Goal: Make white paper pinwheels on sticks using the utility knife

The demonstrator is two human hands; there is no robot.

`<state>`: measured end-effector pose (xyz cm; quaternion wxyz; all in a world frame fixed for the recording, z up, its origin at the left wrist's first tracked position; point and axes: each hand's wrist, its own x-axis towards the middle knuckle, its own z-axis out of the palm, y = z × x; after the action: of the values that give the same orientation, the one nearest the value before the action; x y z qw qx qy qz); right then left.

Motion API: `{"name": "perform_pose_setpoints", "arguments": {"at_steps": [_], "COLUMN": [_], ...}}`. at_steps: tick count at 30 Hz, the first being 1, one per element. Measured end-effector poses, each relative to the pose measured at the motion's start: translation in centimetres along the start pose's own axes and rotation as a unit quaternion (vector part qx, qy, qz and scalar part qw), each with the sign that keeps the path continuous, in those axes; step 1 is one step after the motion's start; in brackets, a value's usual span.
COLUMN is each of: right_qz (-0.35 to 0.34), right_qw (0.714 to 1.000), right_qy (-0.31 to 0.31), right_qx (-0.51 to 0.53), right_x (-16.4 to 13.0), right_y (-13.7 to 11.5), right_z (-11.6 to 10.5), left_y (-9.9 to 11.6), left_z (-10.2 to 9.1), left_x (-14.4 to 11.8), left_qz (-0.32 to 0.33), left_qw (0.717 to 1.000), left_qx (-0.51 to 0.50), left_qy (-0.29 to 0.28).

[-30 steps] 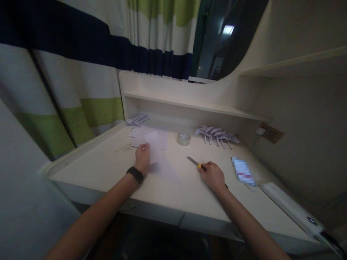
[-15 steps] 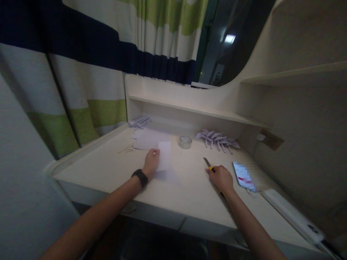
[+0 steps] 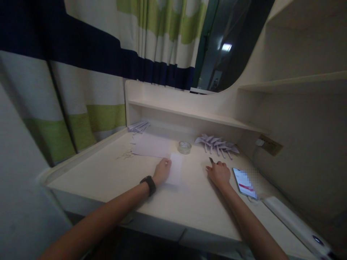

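My left hand (image 3: 162,171), with a black band on the wrist, rests on the left edge of a small white paper sheet (image 3: 175,173) lying flat on the pale desk (image 3: 114,173). My right hand (image 3: 219,174) lies on the desk to the right and grips a utility knife (image 3: 211,160); only its dark blade tip shows past the fingers. A larger sheet of paper (image 3: 151,146) lies behind my left hand.
A roll of clear tape (image 3: 184,147) stands behind the small sheet. Folded paper shapes (image 3: 217,142) lie in a row at the back right, more folded paper pieces (image 3: 138,126) at the back left. A lit phone (image 3: 244,182) and a white power strip (image 3: 295,224) lie to the right.
My left hand has brought the small sheet down flat onto the desk and slid it right. My right hand, with the knife, has shifted toward the back of the desk; the blade now points away.
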<state>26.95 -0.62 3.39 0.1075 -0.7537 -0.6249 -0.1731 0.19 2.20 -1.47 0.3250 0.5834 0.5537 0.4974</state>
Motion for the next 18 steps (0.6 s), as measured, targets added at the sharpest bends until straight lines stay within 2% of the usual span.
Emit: {"name": "perform_pose_setpoints", "arguments": {"at_steps": [2, 4, 7, 10, 13, 18], "right_qz": [-0.110, -0.211, -0.301, -0.335, -0.356, -0.340], "right_qw": [0.992, 0.966, 0.924, 0.908, 0.903, 0.919], "right_qy": [0.003, -0.016, -0.040, -0.057, -0.064, -0.024], "right_qx": [0.057, 0.149, 0.233, 0.246, 0.231, 0.198], "right_x": [-1.9, -4.1, -6.4, -6.6, -5.5, -2.8], "right_y": [-1.3, -2.5, -3.5, -3.5, -3.0, -1.6], "right_z": [-0.7, -1.1, -0.6, 0.3, 1.1, 1.8], "left_y": [0.0, 0.1, 0.5, 1.1, 1.8, 2.2], "left_z": [1.1, 2.0, 3.1, 3.7, 3.5, 2.2], "left_x": [0.4, 0.9, 1.9, 2.8, 3.4, 3.7], "left_qz": [-0.011, -0.024, -0.048, -0.072, -0.083, -0.083], "left_qw": [1.000, 0.999, 0.997, 0.991, 0.983, 0.968], "left_qx": [-0.013, -0.031, -0.067, -0.111, -0.160, -0.222], "left_qy": [0.004, 0.006, 0.005, -0.008, -0.032, -0.075]}}
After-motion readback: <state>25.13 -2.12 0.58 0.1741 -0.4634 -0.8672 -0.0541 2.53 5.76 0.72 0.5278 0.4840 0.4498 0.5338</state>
